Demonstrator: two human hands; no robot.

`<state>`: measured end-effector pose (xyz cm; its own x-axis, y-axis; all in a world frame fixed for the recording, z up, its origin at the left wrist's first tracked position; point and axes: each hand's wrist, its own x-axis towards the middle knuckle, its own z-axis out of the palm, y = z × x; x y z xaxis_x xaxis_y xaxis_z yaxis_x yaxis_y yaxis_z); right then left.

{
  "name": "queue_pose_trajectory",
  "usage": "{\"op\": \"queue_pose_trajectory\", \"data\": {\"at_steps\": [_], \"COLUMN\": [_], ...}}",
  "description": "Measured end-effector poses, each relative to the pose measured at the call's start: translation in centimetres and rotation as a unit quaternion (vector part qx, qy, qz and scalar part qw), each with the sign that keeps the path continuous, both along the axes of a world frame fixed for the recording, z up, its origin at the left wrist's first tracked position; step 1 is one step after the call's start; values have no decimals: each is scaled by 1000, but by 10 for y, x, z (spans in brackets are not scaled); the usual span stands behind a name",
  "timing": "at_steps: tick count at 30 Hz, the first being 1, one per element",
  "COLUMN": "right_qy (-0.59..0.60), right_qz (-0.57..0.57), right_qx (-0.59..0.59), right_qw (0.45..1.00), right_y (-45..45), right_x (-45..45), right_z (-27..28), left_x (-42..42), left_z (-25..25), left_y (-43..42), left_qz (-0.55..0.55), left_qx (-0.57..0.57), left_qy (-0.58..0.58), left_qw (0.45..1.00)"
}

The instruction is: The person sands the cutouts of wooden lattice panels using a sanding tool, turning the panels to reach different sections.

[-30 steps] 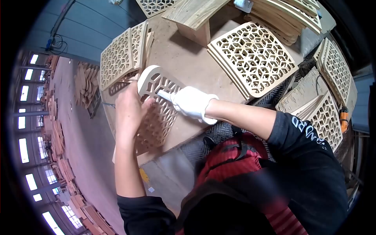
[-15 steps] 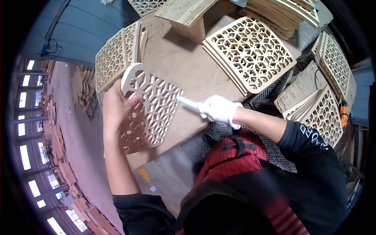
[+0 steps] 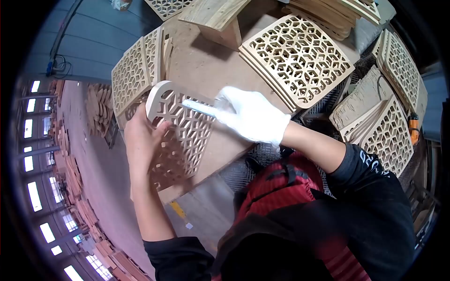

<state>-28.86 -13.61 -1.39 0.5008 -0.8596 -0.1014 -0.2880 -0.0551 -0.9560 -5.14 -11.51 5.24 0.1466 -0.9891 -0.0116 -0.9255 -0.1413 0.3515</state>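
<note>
My bare left hand [image 3: 142,143] grips the upper left edge of a wooden lattice panel [image 3: 191,132], which stands tilted on the workbench [image 3: 199,61]. Its thumb lies on the panel's near face. My right hand [image 3: 253,114], in a white glove, is closed round a pale, narrow stick-like tool [image 3: 199,108]. The tool points left, and its tip is over the upper part of the cut-out pattern. Whether the tip touches the wood, I cannot tell.
A stack of lattice panels [image 3: 300,61] lies to the right on the bench, with more panels [image 3: 138,68] leaning at the left. Behind them stands a wooden block [image 3: 215,21]. An orange tool [image 3: 413,129] is at the far right, beside further panels [image 3: 389,138].
My right hand has moved left and up, carrying the tool from the panel's right edge to over its upper part. My left hand keeps its hold on the panel.
</note>
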Motion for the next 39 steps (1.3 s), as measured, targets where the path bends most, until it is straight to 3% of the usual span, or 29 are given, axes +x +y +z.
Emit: {"op": "queue_pose_trajectory", "data": {"at_steps": [10,16,19,22,26,29,34,39], "right_qy": [7,29,90,7,54,148,40,140], "right_qz": [14,12,-20,-26,22,9,-2,31], "right_qx": [-132,-144,-270,-241,-185,-246,-244,-221], "right_qw": [991,989,959,970,981,958,969,965], "right_y": [-3,-7,-6,7,5,-11,7,-9], "right_x": [20,55,79,65,55,78,58,72], "right_z": [6,2,-12,-4,9,8,3,10], "left_x": [-14,-23,-13,-4,-9,-19,-3,-21], "left_z": [1,6,-1,-2,3,7,1,4], "left_y": [12,14,11,6,9,12,7,14], "left_qz": [-32,-12,-12,-17,-30,-11,-27,-27], "left_qx": [-38,-10,-12,-8,-25,-14,-29,-32], "left_qy": [-71,-80,-69,-55,-58,-83,-71,-91], "left_qw": [996,997,997,998,998,996,997,995]}}
